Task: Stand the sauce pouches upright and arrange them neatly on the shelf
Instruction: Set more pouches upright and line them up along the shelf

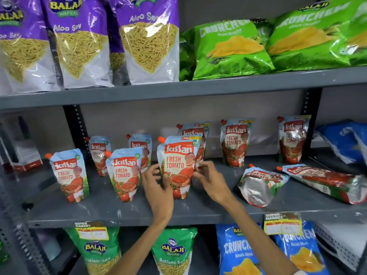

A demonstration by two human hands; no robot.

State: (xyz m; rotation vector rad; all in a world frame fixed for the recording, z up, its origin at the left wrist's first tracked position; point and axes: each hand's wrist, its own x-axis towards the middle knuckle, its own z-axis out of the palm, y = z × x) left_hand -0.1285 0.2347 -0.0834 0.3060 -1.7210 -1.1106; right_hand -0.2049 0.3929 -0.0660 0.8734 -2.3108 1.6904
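Observation:
Several Kissan tomato ketchup pouches stand upright on the grey middle shelf (123, 213). The front centre pouch (179, 165) stands upright between my hands. My left hand (156, 183) hovers at its left side and my right hand (208, 179) at its right side, fingers spread and blurred, neither clearly gripping it. Two upright pouches (68, 173) (124, 173) stand to the left, and others stand behind (235, 141) (293, 138). Two pouches lie flat at the right: one with its silver base towards me (260, 185) and one lying sideways (325, 179).
Purple Aloo Sev bags (79, 46) and green Crunchem bags (232, 48) fill the shelf above. Green Ratlami Sev (172, 253) and blue Crunchem bags (238, 253) sit below. A blue bag (343, 139) lies past the right upright. Price tags (283, 223) hang on the shelf edge.

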